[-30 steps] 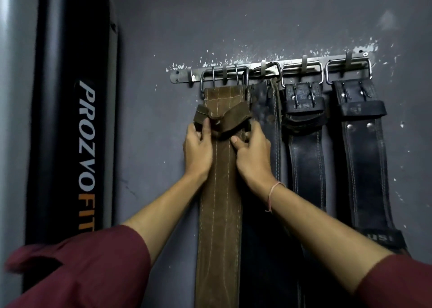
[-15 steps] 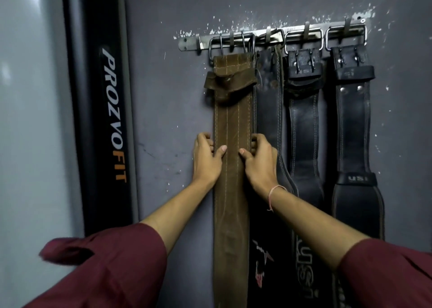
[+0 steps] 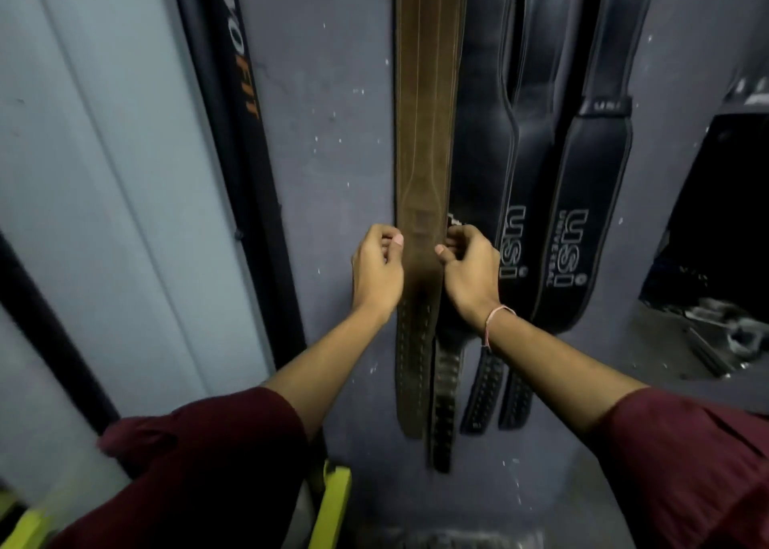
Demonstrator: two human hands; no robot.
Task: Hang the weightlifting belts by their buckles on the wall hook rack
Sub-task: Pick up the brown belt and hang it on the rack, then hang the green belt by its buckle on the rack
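A brown leather belt [image 3: 424,111] hangs straight down the grey wall, its buckle and the hook rack out of frame above. My left hand [image 3: 376,271] pinches the belt's left edge low down, thumb on its face. My right hand [image 3: 470,269] grips its right edge at the same height. Three black belts hang to the right: one [image 3: 482,132] partly behind the brown belt, and two [image 3: 537,140] [image 3: 595,198] with white "USI" lettering. All the belt tails end well above the floor.
A tall black padded post with orange lettering [image 3: 237,103] stands left of the belts against a pale panel [image 3: 83,173]. A yellow-green frame [image 3: 333,507] sits at the bottom left. A dark recess with metal parts [image 3: 715,257] opens on the right.
Both hands have slid down the brown belt from just below its buckle to near its lower part. The view has tilted down, so the hook rack and buckles have left the frame.
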